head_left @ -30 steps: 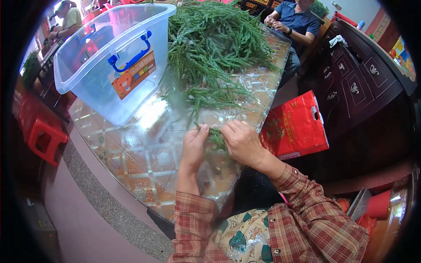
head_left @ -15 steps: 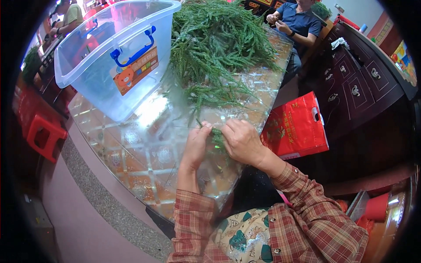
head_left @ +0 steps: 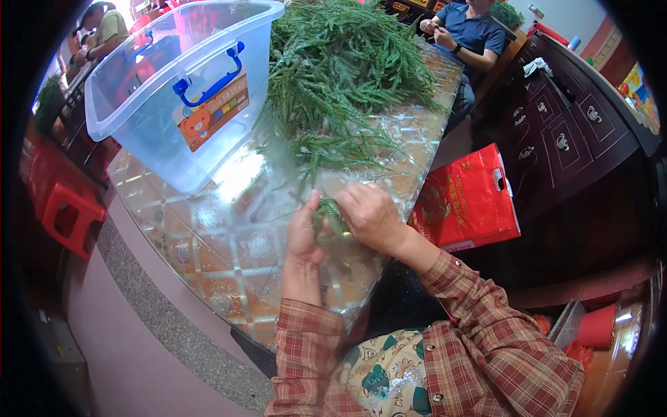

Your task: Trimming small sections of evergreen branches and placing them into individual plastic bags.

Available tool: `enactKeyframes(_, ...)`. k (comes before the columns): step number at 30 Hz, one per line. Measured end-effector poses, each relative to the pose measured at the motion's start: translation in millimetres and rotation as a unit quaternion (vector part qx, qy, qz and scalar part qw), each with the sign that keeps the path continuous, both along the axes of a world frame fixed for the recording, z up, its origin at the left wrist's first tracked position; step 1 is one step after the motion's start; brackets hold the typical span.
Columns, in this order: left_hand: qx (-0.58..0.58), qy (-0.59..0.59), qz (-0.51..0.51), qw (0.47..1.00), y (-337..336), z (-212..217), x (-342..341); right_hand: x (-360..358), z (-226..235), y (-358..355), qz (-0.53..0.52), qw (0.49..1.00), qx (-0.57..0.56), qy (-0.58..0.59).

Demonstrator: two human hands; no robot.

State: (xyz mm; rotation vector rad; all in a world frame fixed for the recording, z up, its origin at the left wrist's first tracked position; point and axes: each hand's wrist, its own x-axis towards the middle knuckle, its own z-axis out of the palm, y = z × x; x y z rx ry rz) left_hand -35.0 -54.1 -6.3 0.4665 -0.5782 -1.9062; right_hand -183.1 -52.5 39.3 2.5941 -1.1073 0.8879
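Note:
Between my two hands, over the near part of the table, is a small green artificial pine sprig, bent into a curve. My left hand grips it from the left, thumb upward and fingers closed. On the other side my right hand pinches the sprig, its fingers curled down over it. A thin dark wire or stem seems to stick out leftward by my left hand. Just beyond my hands, a large heap of green artificial pine branches covers the far part of the table, with loose sprigs trailing toward me.
A clear plastic bin with blue handles stands on the table at the left. At the right lies a red bag, near dark drawers. A red stool stands left; another person sits at the far end.
The sprig now shows bent in a curve between my hands, where before it was mostly covered. My right hand has turned and shifted slightly left; my left hand's grip has rotated.

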Motion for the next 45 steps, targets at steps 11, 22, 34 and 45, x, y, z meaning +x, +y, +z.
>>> enactKeyframes(11,0.048,-0.144,0.14,0.978,8,23,-20,-6,0,-2,0.001,0.993,-0.061,0.104)
enactKeyframes(22,0.097,-0.094,0.102,0.986,4,18,-12,0,3,-4,0.003,0.992,-0.094,0.083)
enactKeyframes(34,0.065,-0.161,0.132,0.976,3,10,-16,2,5,-23,0.072,0.99,-0.065,0.104)
enactKeyframes(45,-0.091,-0.35,0.328,0.873,0,0,-6,14,-5,-25,0.091,0.976,0.154,-0.121)
